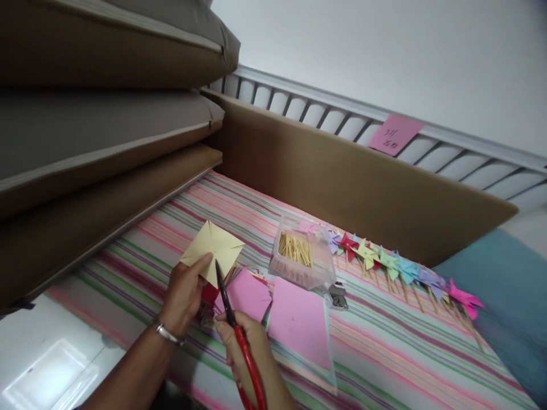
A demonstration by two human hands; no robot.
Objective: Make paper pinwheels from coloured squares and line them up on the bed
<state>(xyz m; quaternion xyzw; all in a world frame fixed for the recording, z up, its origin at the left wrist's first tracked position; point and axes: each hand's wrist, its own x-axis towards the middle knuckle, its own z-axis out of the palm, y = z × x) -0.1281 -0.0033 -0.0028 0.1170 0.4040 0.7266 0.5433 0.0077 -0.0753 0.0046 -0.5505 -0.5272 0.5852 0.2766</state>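
Note:
My left hand (183, 293), with a silver bracelet at the wrist, pinches a pale yellow paper square (222, 242) that has slits running in from its corners. In my right hand (252, 347) are red-handled pliers (245, 353) with long dark pointed jaws. Their tip lies at the middle of the paper square; whether it grips the paper I cannot tell. Below the hands are pink paper squares (250, 293) and a stack of coloured paper sheets (299, 322) with pink on top. Some small red and clear items under my left hand are partly hidden.
A clear plastic box (282, 265) of thin wooden sticks (294, 249) stands beyond the paper. Several paper pinwheels (388, 262) on sticks lie along the brown board (342, 176). A small dark packet (338, 296) lies by the box. Stacked cushioned panels (106, 131) rise on the left.

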